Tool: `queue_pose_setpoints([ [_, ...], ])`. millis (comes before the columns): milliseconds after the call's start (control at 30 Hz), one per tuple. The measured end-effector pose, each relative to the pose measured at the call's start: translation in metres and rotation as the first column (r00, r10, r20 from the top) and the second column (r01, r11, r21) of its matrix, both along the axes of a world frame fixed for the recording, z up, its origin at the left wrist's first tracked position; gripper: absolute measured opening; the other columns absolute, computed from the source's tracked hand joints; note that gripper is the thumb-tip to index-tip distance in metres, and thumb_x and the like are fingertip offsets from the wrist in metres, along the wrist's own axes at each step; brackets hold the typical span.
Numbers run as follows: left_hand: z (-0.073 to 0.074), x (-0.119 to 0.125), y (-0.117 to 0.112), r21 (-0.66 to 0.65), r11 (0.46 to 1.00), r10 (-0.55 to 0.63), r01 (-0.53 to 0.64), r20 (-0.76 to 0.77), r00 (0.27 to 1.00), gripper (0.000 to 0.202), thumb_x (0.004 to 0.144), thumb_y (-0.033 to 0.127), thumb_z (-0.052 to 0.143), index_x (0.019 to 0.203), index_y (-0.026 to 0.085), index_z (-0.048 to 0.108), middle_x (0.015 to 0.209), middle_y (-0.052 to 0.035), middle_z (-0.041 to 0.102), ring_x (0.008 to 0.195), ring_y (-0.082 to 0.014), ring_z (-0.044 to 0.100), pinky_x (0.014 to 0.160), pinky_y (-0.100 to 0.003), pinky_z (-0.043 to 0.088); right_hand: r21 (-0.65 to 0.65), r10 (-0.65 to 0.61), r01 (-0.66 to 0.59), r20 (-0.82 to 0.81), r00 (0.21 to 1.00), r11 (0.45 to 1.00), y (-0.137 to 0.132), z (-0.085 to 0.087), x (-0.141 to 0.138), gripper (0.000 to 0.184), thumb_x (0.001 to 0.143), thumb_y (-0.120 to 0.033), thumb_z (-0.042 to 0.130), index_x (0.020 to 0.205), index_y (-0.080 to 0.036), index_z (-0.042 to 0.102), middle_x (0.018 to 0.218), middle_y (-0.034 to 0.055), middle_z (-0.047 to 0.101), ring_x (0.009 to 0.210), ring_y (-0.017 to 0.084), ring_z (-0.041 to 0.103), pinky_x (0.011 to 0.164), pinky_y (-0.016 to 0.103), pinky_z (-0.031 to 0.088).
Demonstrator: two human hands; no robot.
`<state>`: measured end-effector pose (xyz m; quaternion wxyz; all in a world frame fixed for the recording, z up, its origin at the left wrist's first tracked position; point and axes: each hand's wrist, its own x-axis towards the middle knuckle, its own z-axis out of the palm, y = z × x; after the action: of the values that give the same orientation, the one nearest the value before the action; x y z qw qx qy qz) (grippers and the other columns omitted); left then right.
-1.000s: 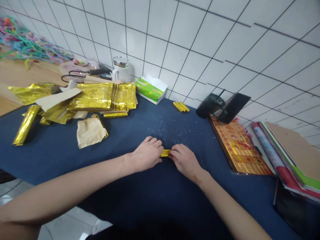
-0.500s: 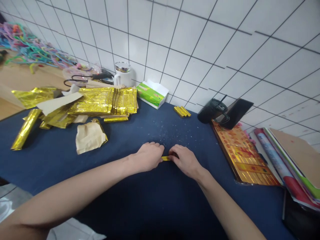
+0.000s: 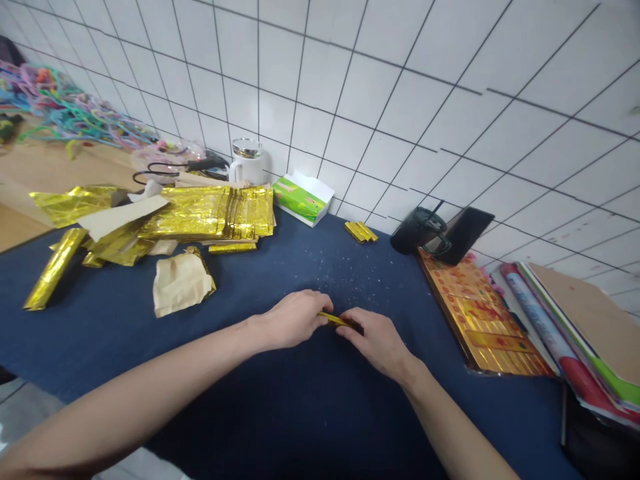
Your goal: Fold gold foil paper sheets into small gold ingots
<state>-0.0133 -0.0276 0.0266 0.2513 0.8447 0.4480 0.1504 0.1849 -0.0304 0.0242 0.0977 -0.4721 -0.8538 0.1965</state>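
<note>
Between my hands is a narrow folded strip of gold foil paper (image 3: 333,319), tilted slightly down to the right. My left hand (image 3: 300,317) pinches its left end, and my right hand (image 3: 374,339) grips the right end with thumb and fingers; both ends are covered by the fingers. Beyond them, a few small folded gold pieces (image 3: 361,232) lie near the wall. On the left is a stack of gold foil paper sheets (image 3: 200,210), with one crumpled sheet (image 3: 181,285) showing its tan back and a gold roll (image 3: 55,270) beside it.
A green tissue pack (image 3: 303,199) and a white mug (image 3: 247,163) stand by the tiled wall. To the right are a black mug (image 3: 417,230), a dark phone-like slab (image 3: 467,235), an orange-gold packet (image 3: 483,313) and stacked folders (image 3: 585,320). Colourful fuzzy stems (image 3: 75,110) heap at far left.
The gold strip has turned from facing up to nearly edge-on, its right end lower. Both hands keep hold of it. The camera view has shifted slightly.
</note>
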Motion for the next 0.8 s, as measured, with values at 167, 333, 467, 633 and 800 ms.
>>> queue_pose_setpoints([
  [167,0.009,-0.001,0.003,-0.01,0.998,0.065,-0.064,0.187,0.98,0.012,0.081,0.02,0.051,0.09,0.018,0.059,0.09,-0.0024,0.062,0.086,-0.0169,0.057,0.076,-0.028,0.043,-0.154,-0.177,0.142,-0.248,0.953,0.978,-0.005,-0.005,0.0,0.011,0.079,-0.031,0.055,0.075,-0.021,0.056,0.062,-0.004,0.057,0.056,0.011,0.051,0.053,0.023,0.039],
  [333,0.018,0.012,0.017,-0.46,0.888,0.339,0.004,0.66,0.67,0.018,0.065,0.022,0.068,0.081,0.015,0.064,0.069,0.0004,0.062,0.065,-0.0131,0.056,0.064,-0.027,0.043,-0.295,-0.355,0.218,-0.578,0.734,0.93,-0.003,-0.006,-0.007,0.014,0.078,-0.031,0.056,0.072,-0.02,0.053,0.055,-0.0044,0.054,0.046,0.01,0.049,0.046,0.023,0.039],
  [467,0.029,0.031,0.031,-0.515,0.843,0.39,0.153,0.783,0.485,0.016,0.061,0.025,0.072,0.067,0.012,0.066,0.068,-0.0028,0.065,0.062,-0.0127,0.057,0.065,-0.027,0.045,-0.333,-0.411,0.242,-0.768,0.491,0.911,0.005,0.005,-0.02,0.018,0.077,-0.035,0.058,0.07,-0.019,0.052,0.053,-0.0037,0.057,0.041,0.009,0.049,0.042,0.022,0.04],
  [633,0.038,0.044,0.042,-0.474,0.87,0.384,0.134,0.823,0.418,0.015,0.064,0.027,0.072,0.066,0.013,0.067,0.078,-0.0041,0.067,0.066,-0.013,0.058,0.062,-0.026,0.045,-0.317,-0.366,0.196,-0.873,0.322,0.928,0.017,0.01,-0.029,0.018,0.078,-0.035,0.057,0.072,-0.018,0.052,0.055,-0.0039,0.059,0.038,0.008,0.049,0.04,0.022,0.04],
  [800,0.034,0.042,0.04,-0.49,0.859,0.408,0.147,0.83,0.381,0.017,0.063,0.026,0.073,0.074,0.013,0.068,0.074,-0.0032,0.066,0.064,-0.0117,0.057,0.059,-0.024,0.044,-0.316,-0.36,0.186,-0.881,0.306,0.93,0.015,0.003,-0.03,0.015,0.078,-0.032,0.057,0.072,-0.019,0.052,0.058,-0.0039,0.061,0.04,0.008,0.051,0.042,0.022,0.042],
])
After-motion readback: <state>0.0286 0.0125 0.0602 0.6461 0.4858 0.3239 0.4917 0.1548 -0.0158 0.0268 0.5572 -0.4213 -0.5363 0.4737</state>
